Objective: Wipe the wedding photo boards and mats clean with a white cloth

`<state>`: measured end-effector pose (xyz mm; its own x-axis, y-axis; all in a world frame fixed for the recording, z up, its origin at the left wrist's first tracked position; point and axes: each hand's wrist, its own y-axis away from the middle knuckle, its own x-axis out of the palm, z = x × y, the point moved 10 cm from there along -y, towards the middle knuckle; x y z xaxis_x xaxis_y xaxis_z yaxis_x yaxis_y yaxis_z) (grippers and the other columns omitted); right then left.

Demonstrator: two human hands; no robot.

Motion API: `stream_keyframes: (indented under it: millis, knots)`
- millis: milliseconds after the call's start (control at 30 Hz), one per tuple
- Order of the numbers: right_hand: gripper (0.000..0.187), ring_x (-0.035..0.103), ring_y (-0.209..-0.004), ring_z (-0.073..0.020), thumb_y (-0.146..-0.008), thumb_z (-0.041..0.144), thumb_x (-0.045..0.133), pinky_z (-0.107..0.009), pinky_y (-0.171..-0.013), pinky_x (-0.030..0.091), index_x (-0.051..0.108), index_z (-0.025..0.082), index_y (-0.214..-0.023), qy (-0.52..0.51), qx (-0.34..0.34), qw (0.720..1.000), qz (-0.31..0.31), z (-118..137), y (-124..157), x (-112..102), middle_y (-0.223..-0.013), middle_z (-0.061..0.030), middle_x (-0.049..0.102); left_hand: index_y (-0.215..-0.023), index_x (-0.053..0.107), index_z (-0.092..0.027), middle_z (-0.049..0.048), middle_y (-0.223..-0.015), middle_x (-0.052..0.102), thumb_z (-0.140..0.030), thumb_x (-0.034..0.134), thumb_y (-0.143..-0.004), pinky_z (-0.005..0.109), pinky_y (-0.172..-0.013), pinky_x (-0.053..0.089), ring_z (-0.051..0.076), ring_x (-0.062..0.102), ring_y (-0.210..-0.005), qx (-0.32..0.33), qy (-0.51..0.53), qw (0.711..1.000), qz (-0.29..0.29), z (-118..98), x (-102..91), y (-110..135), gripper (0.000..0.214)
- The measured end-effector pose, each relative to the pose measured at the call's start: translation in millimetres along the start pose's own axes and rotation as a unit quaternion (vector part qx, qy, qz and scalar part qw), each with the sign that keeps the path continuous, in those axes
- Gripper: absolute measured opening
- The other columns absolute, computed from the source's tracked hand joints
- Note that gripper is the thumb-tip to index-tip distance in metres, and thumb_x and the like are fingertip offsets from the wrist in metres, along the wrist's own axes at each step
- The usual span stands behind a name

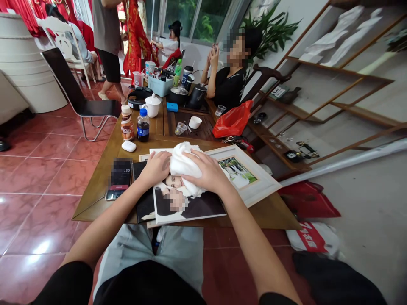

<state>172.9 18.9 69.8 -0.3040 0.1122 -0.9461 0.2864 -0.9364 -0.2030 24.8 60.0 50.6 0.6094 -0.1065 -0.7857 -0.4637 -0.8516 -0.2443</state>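
Observation:
My right hand [206, 171] lies closed over a bunched white cloth [182, 163] and presses it on a large portrait print [187, 205] at the near edge of the wooden table [101, 178]. My left hand [155, 167] rests on the print's upper left, fingers curled against the cloth. A white framed photo [244, 173] lies under and to the right of the print.
A phone [120, 178] lies left of the print, with a white earbud case [129, 146] and two bottles [135, 125] behind it. Cups, pots, a red bag [233, 120] farther back. A seated person [229, 80] across the table. Black chair [76, 93] left, shelves right.

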Motion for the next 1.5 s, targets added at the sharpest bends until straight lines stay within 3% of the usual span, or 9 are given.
stream_keyframes:
  millis: [133, 267, 667, 800, 933, 1100, 1267, 1367, 1500]
  knots:
    - [0.073, 0.043, -0.148, -0.0339, -0.09, 0.058, 0.066, -0.056, -0.118, 0.037, 0.048, 0.029, -0.155, -0.012, -0.011, 1.0, -0.004, -3, -15, -1, -0.162, -0.0106, 0.045, -0.131, 0.059, -0.02, 0.0099, -0.139, 0.067, -0.013, 0.05, -0.089, 0.052, -0.128, 0.024, 0.025, 0.058, -0.134, 0.004, -0.009, 1.0, 0.005, -2, -1.0, 1, 0.043]
    - [0.072, 0.043, -0.147, -0.0354, -0.09, 0.056, 0.066, -0.058, -0.116, 0.037, 0.048, 0.03, -0.155, -0.006, -0.015, 1.0, -0.009, -2, -8, 0, -0.162, -0.011, 0.045, -0.132, 0.058, -0.022, 0.008, -0.141, 0.066, -0.012, 0.05, -0.088, 0.052, -0.128, 0.022, 0.024, 0.057, -0.136, 0.007, -0.01, 1.0, 0.006, -4, -1.2, 3, 0.046]
    - [0.081, 0.044, -0.145, -0.0371, -0.081, 0.046, 0.072, -0.056, -0.114, 0.038, 0.046, 0.03, -0.155, 0.025, -0.114, 0.993, -0.027, 34, 98, -6, -0.162, -0.0118, 0.045, -0.129, 0.059, -0.022, 0.0063, -0.14, 0.066, -0.018, 0.047, -0.096, 0.048, -0.131, 0.017, 0.021, 0.056, -0.137, 0.005, -0.007, 1.0, 0.001, -2, 1.5, 2, 0.036]
    - [0.083, 0.044, -0.144, -0.0374, -0.078, 0.042, 0.074, -0.056, -0.115, 0.037, 0.046, 0.03, -0.155, 0.025, -0.136, 0.99, -0.014, 41, 117, -9, -0.163, -0.0116, 0.043, -0.129, 0.059, -0.022, 0.0062, -0.139, 0.066, -0.018, 0.046, -0.097, 0.048, -0.131, 0.017, 0.021, 0.057, -0.136, 0.01, -0.003, 1.0, 0.003, -2, 2.5, 2, 0.036]
    - [0.082, 0.047, -0.143, -0.0366, -0.078, 0.043, 0.076, -0.056, -0.114, 0.039, 0.048, 0.032, -0.154, 0.02, -0.103, 0.994, -0.001, 24, 96, -6, -0.161, -0.0101, 0.046, -0.127, 0.061, -0.023, 0.0067, -0.138, 0.066, -0.018, 0.047, -0.095, 0.048, -0.13, 0.019, 0.021, 0.056, -0.136, 0.018, -0.005, 1.0, -0.004, 0, 3.1, 1, 0.035]
    - [0.07, 0.047, -0.145, -0.0335, -0.088, 0.051, 0.069, -0.054, -0.118, 0.038, 0.052, 0.029, -0.152, -0.016, -0.026, 0.999, -0.026, -12, 34, -5, -0.159, -0.0109, 0.048, -0.121, 0.066, -0.022, 0.008, -0.14, 0.065, -0.017, 0.048, -0.095, 0.052, -0.129, 0.021, 0.022, 0.055, -0.139, 0.014, -0.005, 1.0, -0.001, 0, 2.0, 1, 0.032]
    - [0.072, 0.045, -0.146, -0.036, -0.088, 0.06, 0.067, -0.058, -0.118, 0.038, 0.052, 0.03, -0.152, -0.023, 0.015, 0.999, -0.044, -32, -15, -4, -0.161, -0.011, 0.046, -0.117, 0.068, -0.023, 0.0083, -0.141, 0.065, -0.017, 0.05, -0.094, 0.055, -0.128, 0.023, 0.023, 0.056, -0.137, 0.008, -0.011, 1.0, 0.006, -2, 0.1, 1, 0.03]
    - [0.071, 0.045, -0.146, -0.0356, -0.089, 0.061, 0.064, -0.057, -0.118, 0.039, 0.052, 0.031, -0.152, -0.013, 0.017, 0.999, -0.049, -33, -21, -4, -0.16, -0.0109, 0.047, -0.116, 0.068, -0.023, 0.0079, -0.141, 0.065, -0.017, 0.05, -0.095, 0.056, -0.128, 0.022, 0.023, 0.057, -0.136, 0.002, -0.01, 1.0, 0.006, -1, 0.0, 1, 0.029]
    - [0.071, 0.046, -0.145, -0.0362, -0.089, 0.059, 0.064, -0.057, -0.117, 0.039, 0.05, 0.03, -0.153, 0.0, 0.005, 0.999, -0.048, -29, 0, -5, -0.161, -0.0102, 0.046, -0.117, 0.067, -0.023, 0.0082, -0.141, 0.065, -0.016, 0.05, -0.094, 0.056, -0.128, 0.02, 0.023, 0.056, -0.137, 0.007, -0.008, 1.0, 0.002, -2, -0.1, 2, 0.029]
